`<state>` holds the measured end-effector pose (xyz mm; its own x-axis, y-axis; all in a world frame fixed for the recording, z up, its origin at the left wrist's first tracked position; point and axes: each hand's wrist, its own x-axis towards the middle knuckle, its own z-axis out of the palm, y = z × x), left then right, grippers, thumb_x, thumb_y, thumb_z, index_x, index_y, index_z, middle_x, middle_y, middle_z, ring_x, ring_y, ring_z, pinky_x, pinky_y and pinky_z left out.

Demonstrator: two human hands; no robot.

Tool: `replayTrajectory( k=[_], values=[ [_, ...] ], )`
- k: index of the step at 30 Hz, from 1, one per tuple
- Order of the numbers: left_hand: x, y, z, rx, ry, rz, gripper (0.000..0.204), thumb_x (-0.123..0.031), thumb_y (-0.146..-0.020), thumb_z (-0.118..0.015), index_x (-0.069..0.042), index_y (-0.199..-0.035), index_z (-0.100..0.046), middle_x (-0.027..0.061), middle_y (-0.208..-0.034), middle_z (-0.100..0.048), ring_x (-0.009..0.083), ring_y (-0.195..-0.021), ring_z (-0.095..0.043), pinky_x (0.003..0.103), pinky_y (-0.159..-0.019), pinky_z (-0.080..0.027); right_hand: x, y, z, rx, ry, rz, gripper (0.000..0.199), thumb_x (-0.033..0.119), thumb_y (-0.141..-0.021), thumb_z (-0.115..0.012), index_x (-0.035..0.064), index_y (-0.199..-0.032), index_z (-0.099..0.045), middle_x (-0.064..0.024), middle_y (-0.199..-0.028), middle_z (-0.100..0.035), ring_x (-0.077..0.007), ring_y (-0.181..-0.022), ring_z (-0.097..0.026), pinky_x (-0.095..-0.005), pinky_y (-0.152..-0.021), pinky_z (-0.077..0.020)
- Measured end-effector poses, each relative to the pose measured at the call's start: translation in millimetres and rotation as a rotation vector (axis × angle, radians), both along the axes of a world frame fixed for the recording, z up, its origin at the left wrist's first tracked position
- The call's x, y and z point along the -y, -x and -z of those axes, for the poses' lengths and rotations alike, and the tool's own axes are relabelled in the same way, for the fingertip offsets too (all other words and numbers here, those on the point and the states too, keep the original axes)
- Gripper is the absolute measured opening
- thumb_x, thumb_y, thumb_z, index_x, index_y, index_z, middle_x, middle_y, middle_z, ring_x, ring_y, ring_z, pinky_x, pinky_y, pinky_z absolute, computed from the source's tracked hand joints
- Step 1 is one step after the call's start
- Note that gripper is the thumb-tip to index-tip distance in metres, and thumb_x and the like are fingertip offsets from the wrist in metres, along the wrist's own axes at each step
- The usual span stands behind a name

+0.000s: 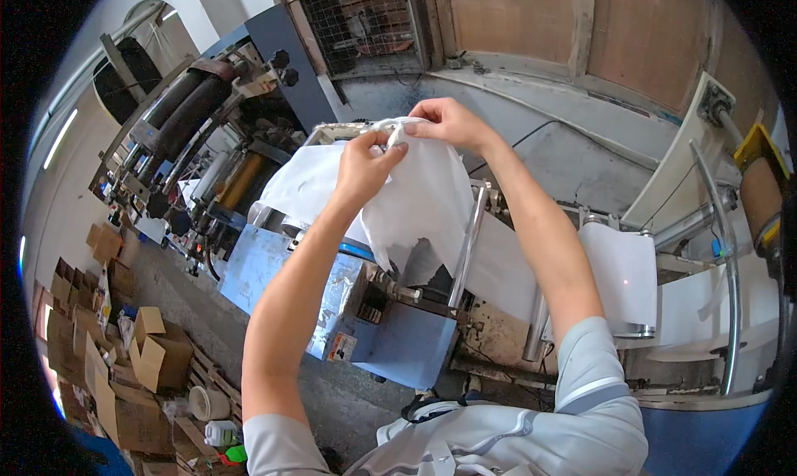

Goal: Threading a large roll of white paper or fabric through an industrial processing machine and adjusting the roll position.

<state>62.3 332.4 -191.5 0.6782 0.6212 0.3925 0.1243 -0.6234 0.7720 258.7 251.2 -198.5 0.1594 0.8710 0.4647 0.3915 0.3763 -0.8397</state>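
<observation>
Both arms reach forward over a machine threaded with a white paper web. My left hand (367,167) is closed, its thumb and fingers pinching the gathered edge of a loose white paper sheet (427,198). At the sheet's upper edge, a little farther off, my right hand (452,126) grips the same paper between thumb and fingers. The sheet hangs down from the hands with a ragged, torn lower edge. Left of it, more white paper (303,181) bulges over the machine. A metal roller bar (470,245) stands beside the sheet's right side.
A blue machine housing (407,339) lies below the paper. White web (618,277) runs over rollers at right, near a curved metal rail (730,310). Black rollers (178,111) stand at upper left. Cardboard boxes (158,351) and a white bucket (209,403) sit at lower left.
</observation>
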Motion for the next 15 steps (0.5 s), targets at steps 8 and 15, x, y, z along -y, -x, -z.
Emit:
replayTrajectory(
  k=[8,15],
  values=[
    [-4.2,5.4,-3.8,-0.031,-0.027,-0.020,0.031,-0.027,-0.077,-0.073,0.001,-0.084,-0.065,0.0076,-0.067,-0.064,0.0133,-0.060,-0.058,0.031,-0.057,-0.047,-2.9,-18.4,4.2,-0.093,0.009,0.122,0.025,0.025,-0.086,-0.071,0.0007,-0.090,-0.067,-0.0001,-0.079,-0.064,-0.0073,-0.072,-0.055,-0.0251,-0.064,-0.0456],
    [-4.9,5.7,-8.5,0.068,0.096,-0.006,0.033,-0.028,-0.078,-0.074,0.002,-0.082,-0.061,0.0056,-0.070,-0.060,0.0121,-0.066,-0.054,0.030,-0.058,-0.045,-1.5,-5.5,-15.8,-0.105,-0.091,0.130,0.025,0.027,-0.091,-0.065,0.0029,-0.095,-0.064,0.0032,-0.080,-0.060,-0.0045,-0.070,-0.051,-0.0217,-0.061,-0.0411]
  ],
)
